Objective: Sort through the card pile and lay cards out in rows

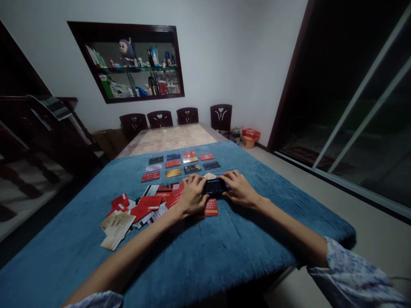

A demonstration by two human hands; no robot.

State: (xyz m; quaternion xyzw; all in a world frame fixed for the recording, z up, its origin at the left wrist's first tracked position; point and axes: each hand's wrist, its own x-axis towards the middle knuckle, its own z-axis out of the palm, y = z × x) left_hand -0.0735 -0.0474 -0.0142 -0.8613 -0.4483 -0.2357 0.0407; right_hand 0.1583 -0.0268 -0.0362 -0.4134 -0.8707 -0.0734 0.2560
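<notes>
My left hand (192, 196) and my right hand (239, 188) grip a dark card (214, 187) from its two short sides, fingers closed on its edges. Purple-blue edges of something show beside it under my right fingers, and a pale card (209, 176) peeks out behind. Close below my left hand lies a red card (211, 207) with a yellowish stripe. To the left spreads a loose heap of red cards (147, 206), with white and striped ones mixed in. Beige cards (116, 231) lie at the heap's near left end.
Beyond my hands, cards lie in rough rows, among them a gold card (173, 173), a black card (192, 168) and a lilac card (153, 168). A blue cloth (257, 239) covers the near table; its far part is bare marble-like top (173, 136). Dark chairs (221, 115) stand behind.
</notes>
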